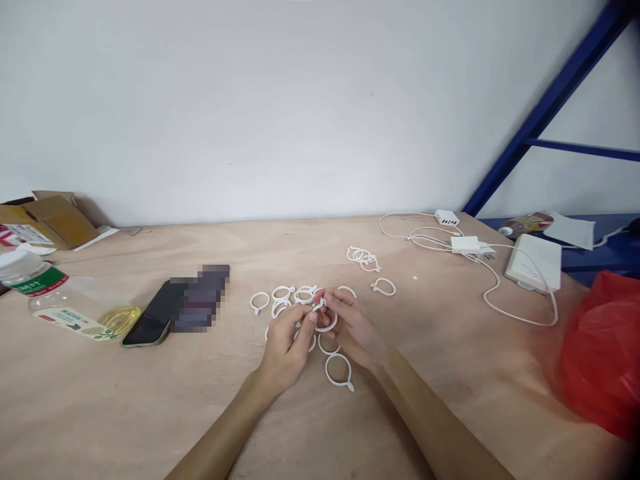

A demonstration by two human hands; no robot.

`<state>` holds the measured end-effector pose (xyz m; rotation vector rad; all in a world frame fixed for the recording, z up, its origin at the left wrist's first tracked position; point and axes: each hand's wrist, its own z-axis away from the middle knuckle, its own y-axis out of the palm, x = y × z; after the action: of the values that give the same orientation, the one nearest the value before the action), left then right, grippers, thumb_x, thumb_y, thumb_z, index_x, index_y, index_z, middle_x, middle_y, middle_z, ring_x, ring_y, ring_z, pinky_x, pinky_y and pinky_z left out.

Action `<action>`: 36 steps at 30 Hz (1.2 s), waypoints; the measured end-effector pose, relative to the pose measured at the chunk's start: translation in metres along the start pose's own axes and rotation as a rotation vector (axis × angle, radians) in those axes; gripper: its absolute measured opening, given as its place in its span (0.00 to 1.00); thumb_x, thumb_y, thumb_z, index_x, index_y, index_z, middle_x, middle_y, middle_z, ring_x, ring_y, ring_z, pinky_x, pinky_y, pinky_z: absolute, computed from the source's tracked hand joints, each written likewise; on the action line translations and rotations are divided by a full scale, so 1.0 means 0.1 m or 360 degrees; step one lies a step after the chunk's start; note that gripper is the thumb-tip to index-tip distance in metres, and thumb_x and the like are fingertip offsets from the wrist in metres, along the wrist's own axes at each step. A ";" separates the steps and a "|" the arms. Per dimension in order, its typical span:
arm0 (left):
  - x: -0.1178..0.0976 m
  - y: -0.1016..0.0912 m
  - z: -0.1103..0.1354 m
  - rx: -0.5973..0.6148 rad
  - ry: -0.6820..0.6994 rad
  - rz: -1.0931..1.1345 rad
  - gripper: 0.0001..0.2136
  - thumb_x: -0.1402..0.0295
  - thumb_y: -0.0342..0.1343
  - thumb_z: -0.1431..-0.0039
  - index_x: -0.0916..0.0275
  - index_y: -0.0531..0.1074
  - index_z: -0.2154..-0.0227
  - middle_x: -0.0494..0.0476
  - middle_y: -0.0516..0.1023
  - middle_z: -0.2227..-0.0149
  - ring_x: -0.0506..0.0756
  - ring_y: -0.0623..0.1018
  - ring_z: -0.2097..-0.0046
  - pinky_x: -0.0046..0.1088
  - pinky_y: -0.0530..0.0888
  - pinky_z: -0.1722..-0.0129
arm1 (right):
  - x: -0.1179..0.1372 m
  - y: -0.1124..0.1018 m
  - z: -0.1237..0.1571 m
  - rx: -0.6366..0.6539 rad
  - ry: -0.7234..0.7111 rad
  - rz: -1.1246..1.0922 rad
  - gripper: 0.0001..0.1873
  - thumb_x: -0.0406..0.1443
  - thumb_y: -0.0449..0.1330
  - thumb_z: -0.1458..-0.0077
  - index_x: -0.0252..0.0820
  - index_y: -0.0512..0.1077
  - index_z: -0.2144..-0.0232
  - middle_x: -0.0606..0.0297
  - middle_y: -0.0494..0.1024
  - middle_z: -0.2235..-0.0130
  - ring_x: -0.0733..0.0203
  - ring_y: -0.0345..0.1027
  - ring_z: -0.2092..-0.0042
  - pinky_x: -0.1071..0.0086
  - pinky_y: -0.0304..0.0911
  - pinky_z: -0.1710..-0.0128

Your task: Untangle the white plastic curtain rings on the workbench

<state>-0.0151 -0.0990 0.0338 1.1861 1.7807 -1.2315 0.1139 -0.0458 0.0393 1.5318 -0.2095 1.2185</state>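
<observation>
Both hands meet over the wooden table around one white ring (pixel 327 325) with a small clip-like end. My left hand (pixel 287 345) pinches its end between thumb and fingers. From the other side, my right hand (pixel 353 323) grips the same ring near that end; its fingers partly hide the joint. Several similar white rings lie around the hands: a ring (pixel 339 370) just in front, a ring (pixel 259 302) to the left, and others partly covered by the fingers. Farther back on the right are a small pile of rings (pixel 363 257) and a single ring (pixel 385 287).
At left stand a cardboard box (pixel 60 223), a tilted clear bottle (pixel 65 297) with yellow liquid, and a black phone (pixel 157 313) beside a blurred dark item (pixel 204 300). White cables and a charger (pixel 465 245), a white box (pixel 535 262) and a red plastic bag (pixel 603 353) occupy the right.
</observation>
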 end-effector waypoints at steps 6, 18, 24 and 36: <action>0.08 0.09 0.04 -0.0314 0.0154 -0.0458 0.17 0.59 0.63 0.52 0.61 0.68 0.61 0.54 0.76 0.67 0.54 0.74 0.66 0.30 0.71 0.64 | -0.02 0.07 0.00 -0.0103 -0.0056 -0.0085 0.13 0.43 0.69 0.57 0.40 0.75 0.72 0.69 0.70 0.74 0.69 0.62 0.72 0.75 0.57 0.74; 0.09 0.13 0.04 -0.0413 -0.0050 -0.0092 0.18 0.63 0.66 0.57 0.61 0.63 0.68 0.52 0.75 0.69 0.52 0.76 0.68 0.28 0.72 0.68 | -0.08 0.02 -0.06 -0.0091 -0.0049 -0.0256 0.11 0.38 0.69 0.58 0.39 0.74 0.74 0.68 0.70 0.71 0.70 0.61 0.71 0.75 0.58 0.71; 0.11 0.13 0.05 -0.0393 0.0025 0.0090 0.15 0.69 0.63 0.53 0.60 0.62 0.67 0.51 0.74 0.69 0.51 0.76 0.67 0.29 0.73 0.65 | -0.08 0.07 -0.03 0.0011 -0.0022 -0.0271 0.12 0.41 0.68 0.56 0.40 0.72 0.74 0.69 0.67 0.76 0.69 0.59 0.73 0.74 0.57 0.72; 0.16 0.11 0.02 -0.0372 0.0007 0.0044 0.11 0.67 0.62 0.52 0.61 0.64 0.69 0.49 0.69 0.73 0.49 0.72 0.71 0.25 0.71 0.71 | -0.16 0.08 -0.09 -0.0084 -0.0186 -0.0049 0.16 0.46 0.65 0.54 0.41 0.68 0.78 0.72 0.61 0.82 0.67 0.55 0.77 0.71 0.51 0.76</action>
<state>-0.0102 -0.0947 0.0153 1.0754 1.8473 -0.9744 0.0966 -0.0489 0.0310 1.5560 -0.2918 1.0922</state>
